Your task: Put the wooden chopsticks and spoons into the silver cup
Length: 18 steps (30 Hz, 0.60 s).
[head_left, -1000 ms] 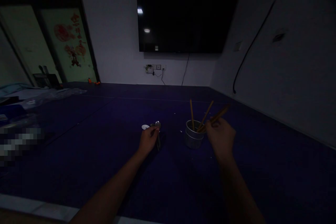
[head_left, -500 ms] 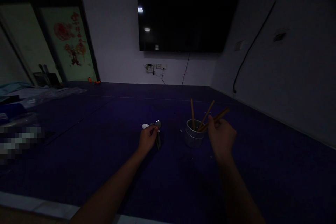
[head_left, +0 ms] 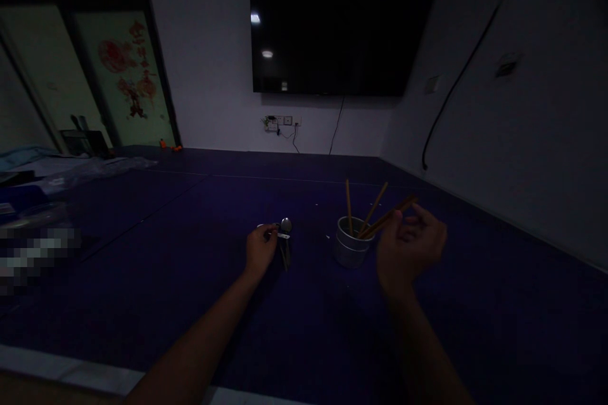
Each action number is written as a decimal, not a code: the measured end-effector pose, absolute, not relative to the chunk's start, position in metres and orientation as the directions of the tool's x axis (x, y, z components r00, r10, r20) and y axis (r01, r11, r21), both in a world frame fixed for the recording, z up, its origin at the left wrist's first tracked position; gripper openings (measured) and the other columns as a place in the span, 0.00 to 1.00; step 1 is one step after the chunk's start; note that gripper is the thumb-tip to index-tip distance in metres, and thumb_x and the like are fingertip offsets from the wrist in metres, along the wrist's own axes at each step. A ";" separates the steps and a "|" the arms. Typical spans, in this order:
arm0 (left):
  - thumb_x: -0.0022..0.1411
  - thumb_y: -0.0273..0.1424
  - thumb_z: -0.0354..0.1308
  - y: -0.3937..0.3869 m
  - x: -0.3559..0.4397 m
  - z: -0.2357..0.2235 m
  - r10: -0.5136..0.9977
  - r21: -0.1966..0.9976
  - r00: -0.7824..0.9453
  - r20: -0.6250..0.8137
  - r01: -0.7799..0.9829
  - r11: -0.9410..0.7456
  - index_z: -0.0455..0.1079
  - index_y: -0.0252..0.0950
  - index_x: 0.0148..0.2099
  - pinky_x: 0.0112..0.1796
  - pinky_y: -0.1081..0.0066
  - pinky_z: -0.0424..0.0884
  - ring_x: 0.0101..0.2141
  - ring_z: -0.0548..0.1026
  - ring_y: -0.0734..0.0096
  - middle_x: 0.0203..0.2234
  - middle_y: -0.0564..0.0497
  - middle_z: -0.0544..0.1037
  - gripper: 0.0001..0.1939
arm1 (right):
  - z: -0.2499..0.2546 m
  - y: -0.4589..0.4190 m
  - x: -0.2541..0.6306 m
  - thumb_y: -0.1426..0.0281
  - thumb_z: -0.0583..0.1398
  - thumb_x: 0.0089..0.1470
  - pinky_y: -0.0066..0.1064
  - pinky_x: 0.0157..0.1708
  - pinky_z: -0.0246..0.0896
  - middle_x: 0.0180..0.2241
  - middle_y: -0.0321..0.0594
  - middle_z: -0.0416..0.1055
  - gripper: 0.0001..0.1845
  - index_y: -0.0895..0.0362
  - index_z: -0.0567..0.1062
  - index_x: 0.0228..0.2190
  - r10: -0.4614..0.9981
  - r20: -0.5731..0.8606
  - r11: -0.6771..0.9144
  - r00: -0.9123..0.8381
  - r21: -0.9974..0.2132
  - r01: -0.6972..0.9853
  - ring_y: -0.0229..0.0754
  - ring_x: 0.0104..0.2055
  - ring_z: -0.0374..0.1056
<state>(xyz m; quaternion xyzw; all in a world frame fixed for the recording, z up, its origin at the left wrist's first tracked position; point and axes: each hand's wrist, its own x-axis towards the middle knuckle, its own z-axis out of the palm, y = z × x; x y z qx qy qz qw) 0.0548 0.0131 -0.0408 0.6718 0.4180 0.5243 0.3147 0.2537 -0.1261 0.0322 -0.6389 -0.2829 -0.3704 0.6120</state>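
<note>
My left hand (head_left: 260,252) is closed in a pinch over a pale spoon; its handle end (head_left: 284,236) sticks out to the right of the fingertips. Most of that spoon is hidden by the hand. Just beyond lies a metal spoon with a shiny round bowl (head_left: 285,224), and thin metal handles (head_left: 285,256) point toward me. A grey metal cup (head_left: 351,252) stands to the right, holding several wooden chopsticks (head_left: 373,207). Beside the chopsticks that lean rightward over the rim, my right hand (head_left: 411,252) has loosely curled fingers, apart and holding nothing.
The dark blue-purple tabletop (head_left: 190,278) carries small white scraps (head_left: 327,237). Plastic wrapping (head_left: 95,169) and a blue object (head_left: 21,202) lie at the left. Against the back wall hangs a television (head_left: 337,31), with sockets (head_left: 280,121) below it.
My left hand has shifted slightly left, off the metal spoon's bowl, uncovering the pale handle. My right hand has let go of the leaning chopsticks and moved right, its fingers loosening.
</note>
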 end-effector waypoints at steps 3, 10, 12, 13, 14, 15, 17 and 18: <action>0.52 0.27 0.56 0.017 0.052 -0.042 0.900 0.856 0.090 0.427 0.281 -0.434 0.75 0.35 0.37 0.36 0.68 0.68 0.32 0.75 0.68 0.32 0.46 0.79 0.10 | 0.020 -0.116 0.231 0.61 0.50 0.57 0.34 0.35 0.61 0.28 0.43 0.68 0.17 0.59 0.71 0.38 0.154 0.872 -0.040 0.465 -0.465 0.884 0.41 0.30 0.64; 0.49 0.22 0.57 0.019 0.050 -0.046 0.894 0.818 0.163 0.418 0.359 -0.449 0.75 0.34 0.33 0.38 0.69 0.67 0.35 0.74 0.67 0.30 0.47 0.78 0.08 | -0.018 -0.085 0.174 0.74 0.48 0.57 0.33 0.42 0.60 0.38 0.45 0.72 0.15 0.55 0.73 0.39 0.892 0.430 0.240 -0.136 -0.197 0.950 0.43 0.42 0.66; 0.47 0.20 0.57 0.019 0.050 -0.046 0.883 0.802 0.177 0.434 0.371 -0.468 0.75 0.35 0.32 0.41 0.67 0.67 0.36 0.74 0.67 0.31 0.47 0.77 0.10 | -0.024 -0.081 0.167 0.76 0.48 0.56 0.32 0.44 0.59 0.40 0.44 0.72 0.16 0.56 0.73 0.39 0.922 0.327 0.272 -0.210 -0.160 0.949 0.43 0.45 0.65; 0.47 0.20 0.57 0.019 0.051 -0.046 0.879 0.795 0.184 0.440 0.375 -0.477 0.75 0.36 0.32 0.42 0.67 0.67 0.37 0.74 0.66 0.32 0.47 0.77 0.10 | -0.026 -0.080 0.166 0.77 0.49 0.56 0.33 0.45 0.58 0.41 0.44 0.71 0.15 0.56 0.73 0.38 0.925 0.300 0.284 -0.231 -0.145 0.948 0.43 0.46 0.65; 0.47 0.19 0.56 0.019 0.051 -0.047 0.876 0.791 0.189 0.444 0.378 -0.482 0.75 0.36 0.32 0.43 0.66 0.67 0.38 0.74 0.66 0.32 0.47 0.77 0.11 | -0.028 -0.079 0.166 0.77 0.49 0.56 0.33 0.46 0.58 0.41 0.44 0.71 0.15 0.57 0.73 0.37 0.927 0.283 0.293 -0.246 -0.135 0.947 0.43 0.46 0.65; 0.47 0.19 0.56 0.018 0.051 -0.047 0.875 0.789 0.195 0.443 0.378 -0.484 0.76 0.36 0.32 0.43 0.65 0.66 0.38 0.73 0.65 0.33 0.47 0.77 0.11 | -0.030 -0.079 0.166 0.77 0.49 0.56 0.33 0.46 0.57 0.41 0.44 0.71 0.14 0.57 0.74 0.36 0.928 0.271 0.299 -0.256 -0.129 0.946 0.44 0.46 0.65; 0.48 0.19 0.55 0.018 0.052 -0.048 0.874 0.791 0.214 0.436 0.372 -0.486 0.76 0.36 0.34 0.45 0.64 0.66 0.40 0.73 0.65 0.35 0.47 0.78 0.13 | -0.032 -0.079 0.168 0.76 0.50 0.56 0.33 0.47 0.57 0.40 0.43 0.72 0.13 0.57 0.74 0.35 0.929 0.255 0.310 -0.269 -0.134 0.941 0.43 0.46 0.66; 0.48 0.18 0.54 0.018 0.053 -0.048 0.871 0.793 0.229 0.434 0.362 -0.490 0.76 0.36 0.35 0.46 0.64 0.66 0.41 0.73 0.65 0.37 0.46 0.78 0.14 | -0.033 -0.079 0.170 0.76 0.50 0.56 0.33 0.47 0.57 0.40 0.43 0.72 0.13 0.57 0.74 0.35 0.929 0.250 0.315 -0.274 -0.141 0.939 0.43 0.46 0.66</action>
